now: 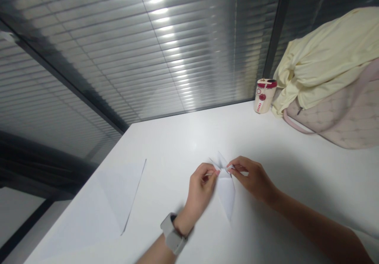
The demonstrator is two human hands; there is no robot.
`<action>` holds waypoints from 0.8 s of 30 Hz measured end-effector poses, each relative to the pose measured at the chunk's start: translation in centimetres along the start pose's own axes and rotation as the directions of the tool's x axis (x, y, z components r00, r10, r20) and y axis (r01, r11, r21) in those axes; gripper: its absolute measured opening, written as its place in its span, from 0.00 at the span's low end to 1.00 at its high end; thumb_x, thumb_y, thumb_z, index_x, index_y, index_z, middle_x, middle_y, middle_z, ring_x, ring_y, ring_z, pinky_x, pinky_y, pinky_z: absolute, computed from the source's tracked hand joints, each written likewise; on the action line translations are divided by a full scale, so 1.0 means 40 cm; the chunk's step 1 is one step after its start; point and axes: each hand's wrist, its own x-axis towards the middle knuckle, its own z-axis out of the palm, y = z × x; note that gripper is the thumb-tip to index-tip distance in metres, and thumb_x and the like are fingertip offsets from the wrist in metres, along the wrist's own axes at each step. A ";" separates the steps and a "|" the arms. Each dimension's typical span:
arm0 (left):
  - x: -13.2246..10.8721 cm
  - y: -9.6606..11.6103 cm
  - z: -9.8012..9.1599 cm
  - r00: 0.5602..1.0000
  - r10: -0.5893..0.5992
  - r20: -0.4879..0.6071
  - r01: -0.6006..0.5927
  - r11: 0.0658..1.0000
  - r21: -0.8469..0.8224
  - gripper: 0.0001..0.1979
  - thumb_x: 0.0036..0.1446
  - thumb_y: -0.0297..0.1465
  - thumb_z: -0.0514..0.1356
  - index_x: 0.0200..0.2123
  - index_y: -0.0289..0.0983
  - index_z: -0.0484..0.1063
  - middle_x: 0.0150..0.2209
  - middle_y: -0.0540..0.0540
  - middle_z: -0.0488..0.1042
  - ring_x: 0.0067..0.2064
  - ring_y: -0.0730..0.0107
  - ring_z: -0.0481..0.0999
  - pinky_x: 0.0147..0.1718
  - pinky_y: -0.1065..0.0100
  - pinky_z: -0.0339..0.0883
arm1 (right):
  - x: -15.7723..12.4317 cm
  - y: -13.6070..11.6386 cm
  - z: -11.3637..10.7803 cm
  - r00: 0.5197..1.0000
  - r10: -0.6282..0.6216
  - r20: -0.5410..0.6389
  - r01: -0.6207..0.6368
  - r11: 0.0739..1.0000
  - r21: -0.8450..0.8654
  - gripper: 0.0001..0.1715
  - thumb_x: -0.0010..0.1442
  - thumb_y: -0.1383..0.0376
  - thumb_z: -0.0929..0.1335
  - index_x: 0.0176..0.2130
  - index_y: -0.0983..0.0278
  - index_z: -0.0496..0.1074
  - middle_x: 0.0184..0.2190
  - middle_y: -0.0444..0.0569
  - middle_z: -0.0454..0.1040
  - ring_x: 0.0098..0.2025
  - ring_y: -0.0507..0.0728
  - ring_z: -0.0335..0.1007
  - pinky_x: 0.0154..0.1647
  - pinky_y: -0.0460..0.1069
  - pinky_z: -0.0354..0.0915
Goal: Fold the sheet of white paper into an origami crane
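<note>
The left hand (199, 189) and right hand (251, 179) are pinching a folded white paper (226, 195) over the middle of the desk (183, 145), their fingers (211, 173) closed on its edges; gripping too hard or pulling unevenly could be creasing or tearing it.

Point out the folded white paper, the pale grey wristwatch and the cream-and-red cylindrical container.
Folded white paper (226, 196): head view, lower flap.
Pale grey wristwatch (172, 234): head view, band on the wrist.
Cream-and-red cylindrical container (263, 103): head view, cream body.
</note>
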 end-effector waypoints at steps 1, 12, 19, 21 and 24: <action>0.002 0.000 0.001 1.000 -0.026 -0.004 0.025 0.999 -0.039 0.08 0.55 0.34 0.60 0.28 0.36 0.69 0.27 0.49 0.69 0.32 0.70 0.69 0.30 0.72 0.63 | 0.000 0.000 0.002 0.999 0.036 -0.001 -0.036 0.999 0.036 0.02 0.57 0.68 0.67 0.32 0.63 0.70 0.30 0.46 0.76 0.32 0.55 0.74 0.36 0.48 0.70; 0.009 0.010 -0.008 0.993 -0.119 0.007 0.119 0.985 -0.124 0.07 0.50 0.33 0.63 0.26 0.36 0.71 0.26 0.49 0.71 0.32 0.70 0.70 0.31 0.71 0.62 | -0.005 0.002 -0.003 0.989 0.144 0.045 -0.149 0.980 0.134 0.03 0.56 0.66 0.68 0.31 0.64 0.71 0.27 0.45 0.76 0.31 0.54 0.75 0.34 0.47 0.70; 0.007 0.013 -0.014 0.998 -0.052 0.042 0.055 0.995 -0.078 0.06 0.52 0.31 0.62 0.26 0.36 0.71 0.29 0.47 0.71 0.34 0.67 0.69 0.32 0.70 0.60 | -0.009 0.012 -0.021 0.958 -0.262 0.120 0.259 0.965 0.040 0.10 0.58 0.72 0.66 0.39 0.64 0.74 0.30 0.47 0.72 0.32 0.52 0.70 0.35 0.47 0.67; 0.007 0.013 -0.015 0.998 -0.039 0.055 0.042 0.997 -0.070 0.06 0.53 0.31 0.61 0.25 0.36 0.72 0.29 0.47 0.71 0.35 0.66 0.69 0.33 0.69 0.60 | -0.006 0.014 -0.026 0.924 -0.348 0.155 0.344 0.937 0.053 0.13 0.58 0.74 0.66 0.41 0.63 0.76 0.29 0.47 0.71 0.32 0.52 0.69 0.34 0.46 0.66; 0.007 0.011 -0.015 0.997 -0.032 0.073 0.036 0.997 -0.066 0.06 0.52 0.31 0.62 0.25 0.36 0.72 0.29 0.46 0.71 0.35 0.66 0.69 0.34 0.69 0.60 | -0.002 0.021 -0.033 0.900 -0.388 0.201 0.376 0.922 0.093 0.15 0.57 0.75 0.66 0.42 0.62 0.77 0.29 0.47 0.70 0.30 0.51 0.68 0.32 0.45 0.66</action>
